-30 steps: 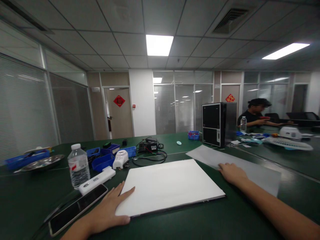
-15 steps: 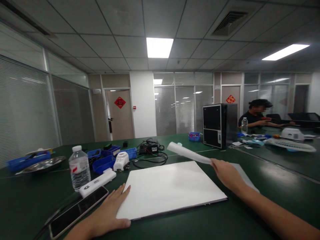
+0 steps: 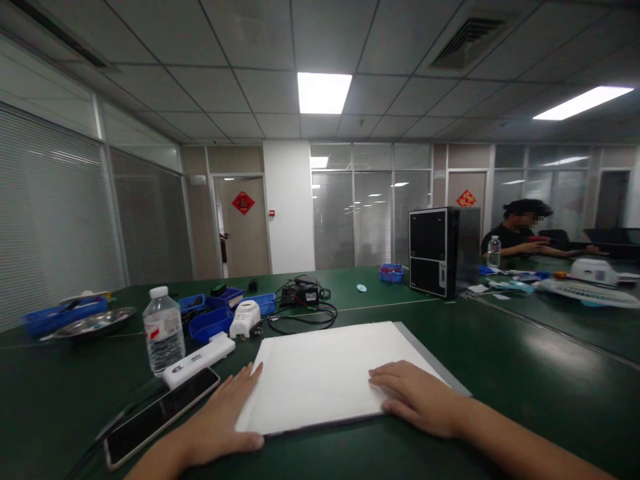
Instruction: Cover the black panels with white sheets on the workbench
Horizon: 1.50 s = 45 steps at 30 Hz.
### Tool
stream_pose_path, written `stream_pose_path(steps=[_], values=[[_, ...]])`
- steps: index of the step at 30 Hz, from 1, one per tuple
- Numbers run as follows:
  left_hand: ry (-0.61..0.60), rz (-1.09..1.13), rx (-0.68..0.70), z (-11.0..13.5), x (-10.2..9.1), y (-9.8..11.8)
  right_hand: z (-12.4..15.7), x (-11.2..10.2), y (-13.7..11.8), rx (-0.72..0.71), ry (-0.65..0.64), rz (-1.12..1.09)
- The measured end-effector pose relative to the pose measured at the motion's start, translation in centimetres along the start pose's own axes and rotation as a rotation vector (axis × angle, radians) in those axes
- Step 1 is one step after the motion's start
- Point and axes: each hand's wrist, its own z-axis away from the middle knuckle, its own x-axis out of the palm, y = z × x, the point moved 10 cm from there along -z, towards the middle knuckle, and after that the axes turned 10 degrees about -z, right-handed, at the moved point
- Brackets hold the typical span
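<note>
A white rectangular sheet or pad point(image 3: 320, 373), its thin dark edge showing at the front, lies flat on the green table. My left hand point(image 3: 223, 410) rests at its left edge with fingers spread and the thumb along the front corner. My right hand point(image 3: 420, 393) lies palm down on the right part of the white surface, fingers stretched out and holding nothing. A grey strip point(image 3: 440, 363) sticks out along the right edge. Whether it is a cover or a separate sheet, I cannot tell.
Left of my left hand are a phone point(image 3: 163, 417), a white bar-shaped device point(image 3: 199, 360) and a water bottle point(image 3: 164, 333). Behind them stand blue trays point(image 3: 210, 325), a white charger-like device point(image 3: 245, 319) and black cables point(image 3: 305, 320). A computer tower point(image 3: 434, 253) stands farther back; a person point(image 3: 520, 230) sits at far right.
My right hand has come down and left onto the white surface. The raised whitish sheet it held is no longer up. My left hand has stayed at the left edge.
</note>
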Motion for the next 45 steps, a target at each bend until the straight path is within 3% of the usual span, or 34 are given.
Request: stream_pose_path(steps=[4,8,11,14,18,38,45], values=[[-0.007,0.006,-0.021,0.3,-0.5,0.5,-0.2,-0.9,4.2,0.141,0.106,0.038],[-0.015,0.002,-0.007,0.0,0.1,0.1,1.1,-3.2,11.5,0.47,0.31,0.272],[-0.005,0.001,0.004,-0.2,0.4,-0.3,3.2,-4.1,16.0,0.693,0.33,0.343],[0.001,0.003,0.005,-0.2,0.3,-0.4,4.3,-4.3,18.0,0.751,0.314,0.226],[-0.005,0.015,-0.001,-0.1,0.1,-0.2,4.1,-4.4,17.6,0.727,0.326,0.132],[-0.029,0.015,0.007,-0.1,0.3,-0.1,2.1,-2.6,14.0,0.579,0.26,0.194],[0.005,0.086,-0.092,-0.2,0.0,-0.5,2.0,-2.4,13.5,0.569,0.249,0.192]])
